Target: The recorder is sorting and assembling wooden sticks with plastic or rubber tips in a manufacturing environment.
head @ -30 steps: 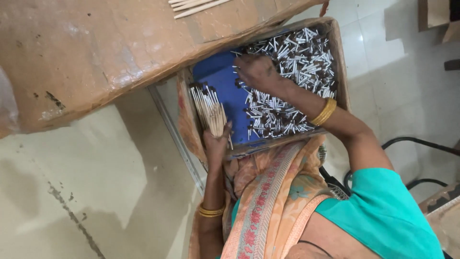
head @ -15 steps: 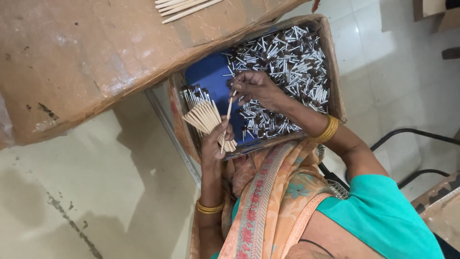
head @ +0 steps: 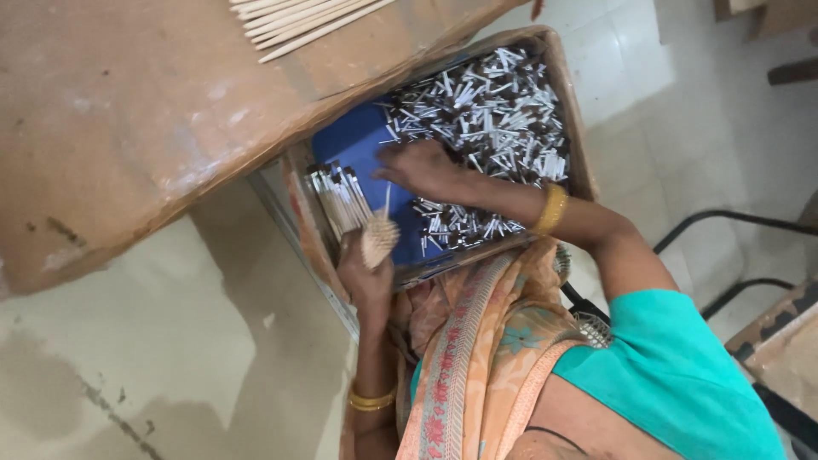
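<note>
My left hand (head: 368,271) grips a bundle of thin wooden sticks with silver-tipped ends (head: 348,204), held upright over the left side of an open cardboard box (head: 569,111). One stick stands a little higher than the rest. My right hand (head: 423,169) lies with fingers spread on a pile of small silver-and-dark pieces (head: 494,119) inside the box, at the edge of its blue lining (head: 354,145). I cannot see anything pinched between its fingers. Both wrists wear gold bangles.
A large brown cardboard sheet (head: 153,128) covers the upper left, with several bare wooden sticks (head: 298,17) lying on its top edge. Pale tiled floor (head: 153,375) is below left. A black metal frame (head: 733,255) and a wooden edge (head: 780,336) stand at the right.
My right hand brought a piece to the bundle half a second ago and has now gone back onto the pile. My left hand has tipped the bundle so its stick ends face me.
</note>
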